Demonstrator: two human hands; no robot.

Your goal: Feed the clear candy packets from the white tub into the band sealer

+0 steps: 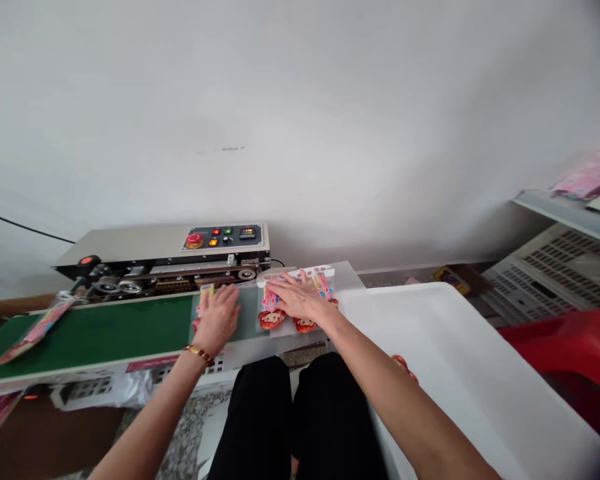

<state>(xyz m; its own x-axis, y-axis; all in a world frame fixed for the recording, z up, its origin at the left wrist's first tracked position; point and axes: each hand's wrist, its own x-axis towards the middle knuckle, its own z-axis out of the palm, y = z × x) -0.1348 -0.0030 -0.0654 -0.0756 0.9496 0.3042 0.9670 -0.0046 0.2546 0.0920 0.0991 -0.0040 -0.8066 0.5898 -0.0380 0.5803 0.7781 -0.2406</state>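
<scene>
**A:** How were the hands set?

**B:** Both lay flat, clasping nothing. The left hand [219, 320] pressed a small packet [206, 292] on the green conveyor belt [105, 333]. The right hand [296, 299] pressed a cartoon-printed packet [273, 317] just beside it, at the band sealer [170, 257] infeed.

**A:** Good practice?

**B:** In my judgement: top edges flat and square to the sealer, fingers away from the drive wheel [247, 273].

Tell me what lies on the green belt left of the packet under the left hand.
The green belt shows bare from the packet under the left hand until one pink packet at its far left end.
</scene>
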